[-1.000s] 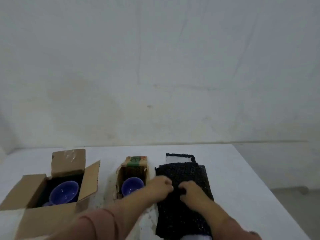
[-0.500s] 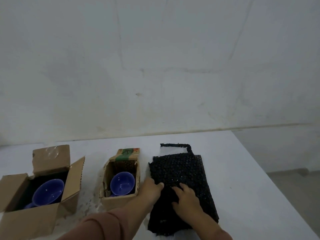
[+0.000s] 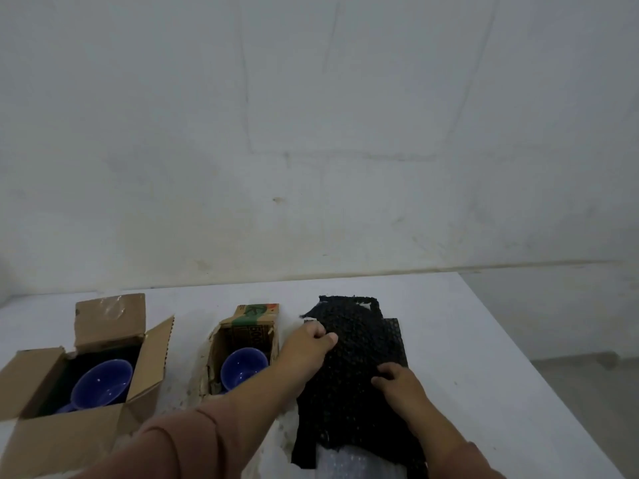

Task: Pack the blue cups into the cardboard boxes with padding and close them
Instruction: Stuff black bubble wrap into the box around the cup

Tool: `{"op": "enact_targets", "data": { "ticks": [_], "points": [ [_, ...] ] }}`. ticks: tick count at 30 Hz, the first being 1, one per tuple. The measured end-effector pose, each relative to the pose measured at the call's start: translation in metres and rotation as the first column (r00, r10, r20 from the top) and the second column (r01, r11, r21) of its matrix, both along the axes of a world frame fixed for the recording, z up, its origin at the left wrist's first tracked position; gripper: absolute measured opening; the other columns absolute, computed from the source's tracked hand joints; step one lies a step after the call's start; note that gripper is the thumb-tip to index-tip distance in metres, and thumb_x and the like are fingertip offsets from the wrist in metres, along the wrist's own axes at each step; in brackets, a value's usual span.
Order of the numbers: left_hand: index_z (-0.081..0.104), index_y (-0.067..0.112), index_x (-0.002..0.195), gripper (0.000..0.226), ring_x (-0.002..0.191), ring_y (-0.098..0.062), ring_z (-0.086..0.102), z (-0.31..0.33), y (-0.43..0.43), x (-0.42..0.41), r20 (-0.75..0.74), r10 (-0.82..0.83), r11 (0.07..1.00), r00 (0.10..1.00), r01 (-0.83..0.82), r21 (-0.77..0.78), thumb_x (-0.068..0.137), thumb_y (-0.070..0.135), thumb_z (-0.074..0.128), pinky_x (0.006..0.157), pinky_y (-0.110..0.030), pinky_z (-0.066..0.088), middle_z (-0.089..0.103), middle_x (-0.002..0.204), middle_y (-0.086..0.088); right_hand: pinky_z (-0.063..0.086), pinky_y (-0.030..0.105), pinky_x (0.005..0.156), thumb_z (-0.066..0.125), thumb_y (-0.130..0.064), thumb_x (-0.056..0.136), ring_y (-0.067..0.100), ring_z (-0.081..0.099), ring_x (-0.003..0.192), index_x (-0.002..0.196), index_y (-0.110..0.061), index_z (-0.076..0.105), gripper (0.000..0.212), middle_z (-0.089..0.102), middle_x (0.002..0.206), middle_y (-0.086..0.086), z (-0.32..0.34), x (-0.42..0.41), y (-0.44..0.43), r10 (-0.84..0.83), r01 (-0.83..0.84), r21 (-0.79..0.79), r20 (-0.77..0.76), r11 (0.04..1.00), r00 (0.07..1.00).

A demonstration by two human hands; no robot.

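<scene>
- Head view: a white table [image 3: 491, 357] stands against a pale, marked wall [image 3: 311, 133].
- A stack of black padding [image 3: 352, 385], bubbled in texture, lies on the table right of centre. It reaches from mid-table to the near edge.
- The left hand [image 3: 307, 344] is at the far left edge of the stack. Its fingers are curled and the thumb is pressed in, gripping the top sheet, whose far end looks raised and rumpled.
- The right hand [image 3: 397, 380] rests on the padding nearer the person, towards the right side. Its fingers are bent with the tips on the sheet. I cannot tell whether they pinch it or only press on it.
- A lower black sheet shows past the top one at the right edge.
- A pale, clear bubbled sheet [image 3: 345, 466] peeks out under the stack at the near edge.
- Just left of the padding is the small box [image 3: 242, 335], open, with a green and orange printed flap at the back. The right blue cup [image 3: 242, 371] sits inside, mouth up.
- Further left, well apart from it, is the large box [image 3: 145, 368] with all flaps standing open. The left blue cup [image 3: 102, 383] lies tilted inside on a dark lining.
- A pink sleeve [image 3: 193, 440] covers the left forearm, which crosses in front of the small box.
</scene>
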State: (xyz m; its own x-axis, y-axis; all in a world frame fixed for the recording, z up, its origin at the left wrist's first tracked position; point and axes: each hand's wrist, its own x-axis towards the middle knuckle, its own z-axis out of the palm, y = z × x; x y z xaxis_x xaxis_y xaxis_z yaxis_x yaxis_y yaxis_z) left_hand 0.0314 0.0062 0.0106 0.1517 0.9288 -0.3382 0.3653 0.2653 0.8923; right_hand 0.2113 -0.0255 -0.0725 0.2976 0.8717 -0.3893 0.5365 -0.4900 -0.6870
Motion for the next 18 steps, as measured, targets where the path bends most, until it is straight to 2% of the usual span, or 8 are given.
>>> {"op": "enact_targets", "data": {
  "ticks": [2, 5, 8, 10, 12, 14, 16, 18],
  "points": [
    [0.037, 0.017, 0.066, 0.032, 0.056, -0.015, 0.035, 0.006, 0.002, -0.003, 0.159, 0.014, 0.999, 0.987, -0.007, -0.043, 0.092, 0.019, 0.056, 0.061, -0.031, 0.028, 0.036, 0.062, -0.001, 0.041, 0.027, 0.093, 0.063, -0.026, 0.085, 0.024, 0.055, 0.115, 0.126, -0.014, 0.054, 0.044, 0.056, 0.129, 0.008, 0.001, -0.002, 0.000, -0.054, 0.057, 0.049, -0.060, 0.997, 0.997],
    [0.036, 0.015, 0.063, 0.035, 0.055, -0.015, 0.039, 0.019, 0.007, -0.009, 0.417, 0.083, 0.992, 0.905, -0.037, -0.118, 0.093, 0.007, 0.052, 0.058, -0.031, 0.031, 0.041, 0.060, -0.002, 0.046, 0.031, 0.084, 0.061, -0.027, 0.087, 0.020, 0.059, 0.101, 0.127, -0.019, 0.049, 0.042, 0.060, 0.118, 0.004, 0.009, -0.007, 0.004, -0.169, 0.202, 0.044, -0.394, 0.978, 0.904],
    [0.036, 0.014, 0.066, 0.032, 0.062, -0.017, 0.043, 0.022, 0.010, -0.017, 0.448, 0.124, 0.985, 0.885, -0.056, -0.162, 0.094, 0.008, 0.050, 0.062, -0.031, 0.035, 0.043, 0.067, -0.005, 0.049, 0.033, 0.073, 0.056, -0.016, 0.089, 0.022, 0.059, 0.087, 0.119, -0.020, 0.050, 0.031, 0.062, 0.103, 0.007, 0.020, -0.012, 0.010, -0.259, 0.288, -0.071, -0.676, 0.955, 0.690],
    [0.040, 0.013, 0.073, 0.025, 0.070, -0.020, 0.045, 0.017, 0.013, -0.023, 0.384, 0.158, 0.980, 0.910, -0.096, -0.176, 0.094, 0.012, 0.052, 0.068, -0.034, 0.037, 0.045, 0.076, -0.008, 0.051, 0.033, 0.068, 0.052, -0.001, 0.088, 0.025, 0.062, 0.088, 0.118, -0.018, 0.052, 0.034, 0.063, 0.104, 0.011, 0.024, -0.012, 0.014, -0.290, 0.339, -0.082, -0.723, 0.937, 0.627],
    [0.046, 0.011, 0.088, 0.010, 0.074, -0.021, 0.045, 0.013, 0.015, -0.031, 0.199, 0.193, 0.979, 0.961, -0.175, -0.103, 0.092, 0.013, 0.055, 0.068, -0.034, 0.037, 0.045, 0.081, -0.007, 0.052, 0.035, 0.069, 0.050, 0.008, 0.085, 0.028, 0.062, 0.091, 0.120, -0.016, 0.053, 0.042, 0.062, 0.109, 0.014, 0.026, -0.011, 0.018, -0.300, 0.425, -0.006, -0.718, 0.905, 0.628],
    [0.044, 0.011, 0.109, 0.021, 0.070, -0.020, 0.046, 0.011, 0.018, -0.041, 0.110, 0.251, 0.968, 0.962, -0.251, -0.020, 0.091, 0.009, 0.055, 0.063, -0.032, 0.039, 0.047, 0.083, -0.005, 0.052, 0.039, 0.074, 0.053, 0.010, 0.083, 0.031, 0.060, 0.090, 0.109, -0.016, 0.053, 0.037, 0.060, 0.113, 0.021, 0.033, -0.006, 0.020, -0.284, 0.485, 0.105, -0.697, 0.868, 0.659],
    [0.040, 0.016, 0.119, 0.031, 0.062, -0.017, 0.045, 0.017, 0.019, -0.051, 0.060, 0.240, 0.964, 0.969, -0.245, 0.100, 0.092, 0.007, 0.053, 0.056, -0.026, 0.038, 0.050, 0.088, -0.004, 0.050, 0.046, 0.084, 0.057, 0.008, 0.083, 0.032, 0.060, 0.094, 0.093, -0.021, 0.054, 0.031, 0.059, 0.115, 0.027, 0.046, -0.002, 0.022, -0.217, 0.449, 0.225, -0.640, 0.865, 0.737],
    [0.044, 0.025, 0.127, 0.036, 0.070, -0.016, 0.052, 0.026, 0.021, -0.061, -0.012, 0.182, 0.966, 0.983, -0.177, 0.190, 0.095, 0.009, 0.050, 0.059, -0.024, 0.041, 0.055, 0.102, -0.007, 0.049, 0.048, 0.090, 0.060, 0.003, 0.083, 0.034, 0.060, 0.098, 0.085, -0.028, 0.056, 0.031, 0.059, 0.114, 0.025, 0.066, 0.000, 0.023, -0.123, 0.343, 0.339, -0.531, 0.876, 0.838]
  ]
}}
